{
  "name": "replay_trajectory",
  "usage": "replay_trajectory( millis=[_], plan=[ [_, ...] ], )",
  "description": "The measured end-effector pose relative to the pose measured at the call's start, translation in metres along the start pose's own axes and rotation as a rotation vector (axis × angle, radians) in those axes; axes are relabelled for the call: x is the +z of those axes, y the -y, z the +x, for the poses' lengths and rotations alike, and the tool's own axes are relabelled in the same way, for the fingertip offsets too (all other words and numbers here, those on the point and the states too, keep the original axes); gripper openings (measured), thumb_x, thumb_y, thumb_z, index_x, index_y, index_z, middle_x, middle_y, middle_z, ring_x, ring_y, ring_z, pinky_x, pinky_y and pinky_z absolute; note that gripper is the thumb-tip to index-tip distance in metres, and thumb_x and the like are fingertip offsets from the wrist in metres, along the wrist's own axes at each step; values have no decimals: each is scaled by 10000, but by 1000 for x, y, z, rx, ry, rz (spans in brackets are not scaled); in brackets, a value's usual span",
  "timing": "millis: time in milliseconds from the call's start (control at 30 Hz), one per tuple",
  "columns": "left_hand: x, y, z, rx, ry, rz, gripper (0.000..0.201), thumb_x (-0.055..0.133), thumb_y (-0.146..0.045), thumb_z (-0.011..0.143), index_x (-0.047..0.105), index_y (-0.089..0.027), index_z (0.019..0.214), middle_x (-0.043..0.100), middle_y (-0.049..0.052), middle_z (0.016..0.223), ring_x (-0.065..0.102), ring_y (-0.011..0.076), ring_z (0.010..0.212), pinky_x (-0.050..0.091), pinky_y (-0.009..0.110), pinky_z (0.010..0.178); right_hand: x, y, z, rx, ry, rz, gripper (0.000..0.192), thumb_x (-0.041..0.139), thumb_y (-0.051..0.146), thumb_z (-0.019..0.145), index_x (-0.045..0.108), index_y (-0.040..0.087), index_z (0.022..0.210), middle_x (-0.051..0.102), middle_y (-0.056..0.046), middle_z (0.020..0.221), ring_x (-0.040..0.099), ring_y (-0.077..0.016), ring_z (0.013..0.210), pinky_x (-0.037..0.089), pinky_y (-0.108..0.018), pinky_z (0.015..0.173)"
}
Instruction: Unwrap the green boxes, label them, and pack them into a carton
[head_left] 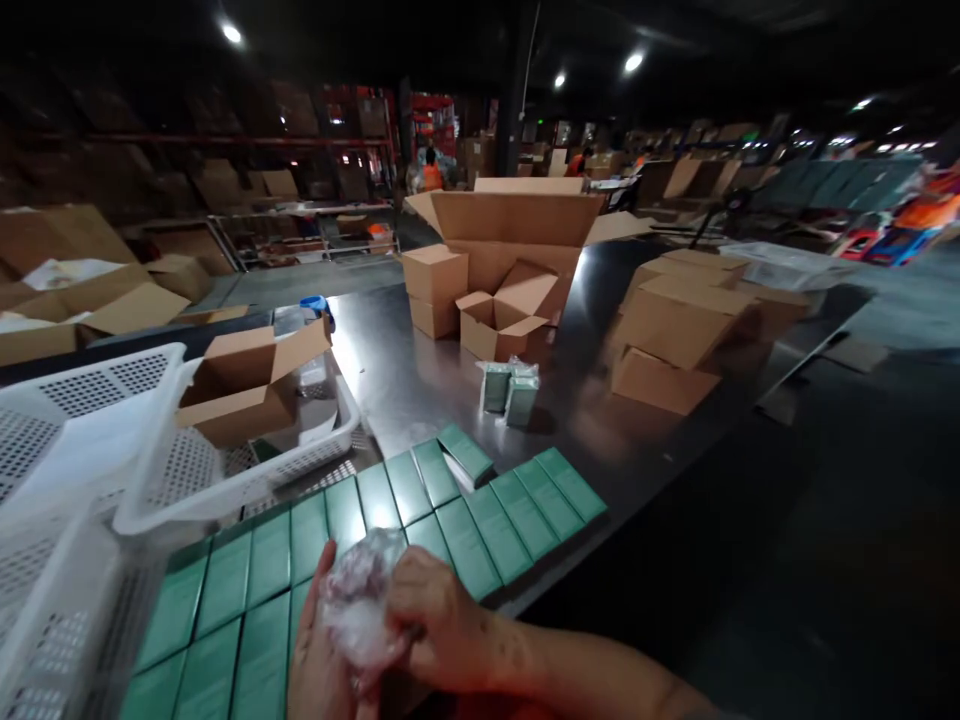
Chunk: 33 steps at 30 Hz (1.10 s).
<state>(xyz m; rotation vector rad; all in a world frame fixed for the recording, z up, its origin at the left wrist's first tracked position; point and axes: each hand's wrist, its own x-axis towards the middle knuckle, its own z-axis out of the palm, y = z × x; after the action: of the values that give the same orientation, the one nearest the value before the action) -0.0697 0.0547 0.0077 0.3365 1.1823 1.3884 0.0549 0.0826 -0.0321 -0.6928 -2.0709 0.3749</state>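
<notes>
In front of me a crumpled clear plastic bag (365,598) is held between both hands. My left hand (319,645) supports it from the left, thumb or finger pointing up along its edge. My right hand (439,615) is closed in a fist against the bag's right side, gripping the plastic. What the bag contains, if anything, is too blurred to tell. Beneath and beyond the hands, several flat green boxes (251,568) lie in rows on the dark metal table (390,385). Two green packs (520,397) in clear wrap stand farther back.
At left are white perforated baskets (161,490), one with an open carton (244,385) in it. Beyond the wrapped packs stand a small open box (499,330) and a large open carton (517,225). Stacked brown boxes (679,320) stand at right. People in orange are far off.
</notes>
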Motion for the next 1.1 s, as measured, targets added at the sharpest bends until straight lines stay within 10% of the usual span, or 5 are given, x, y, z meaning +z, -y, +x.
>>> replay_trajectory(
  millis=[367,633,767,900,1100],
  plan=[
    [41,27,-51,311,5,-286,423,764,-492,773,677,-238,1099,707,64,1144,669,179,999,536,274,874,-17,26,22,169,-571,64,326,510,172,876,287,252,652,327,39,595,332,-160,556,235,-314,541],
    [32,16,-23,694,-290,52,209,785,-173,642,592,-201,718,585,-57,645,531,88,554,424,197,561,-26,22,31,129,-416,248,381,563,407,912,375,248,622,447,31,563,459,-149,529,383,-294,519],
    [32,-3,-18,653,-261,15,253,765,-153,680,517,-197,711,527,-80,639,472,56,541,375,169,541,-39,21,25,109,-83,488,196,628,414,884,569,244,804,613,-16,762,611,-171,700,498,-297,611],
    [38,4,-26,457,-145,-137,346,740,-199,653,405,-231,737,421,-101,602,364,51,448,298,175,439,-43,19,25,23,-230,238,238,599,66,797,483,241,685,538,28,646,517,-136,599,397,-262,555],
    [42,33,-48,321,-113,-165,417,741,-237,698,332,-242,782,371,-90,647,353,75,524,317,185,499,-39,13,23,-25,-411,8,288,538,78,775,355,235,617,381,35,558,348,-151,533,268,-313,559]
  ],
)
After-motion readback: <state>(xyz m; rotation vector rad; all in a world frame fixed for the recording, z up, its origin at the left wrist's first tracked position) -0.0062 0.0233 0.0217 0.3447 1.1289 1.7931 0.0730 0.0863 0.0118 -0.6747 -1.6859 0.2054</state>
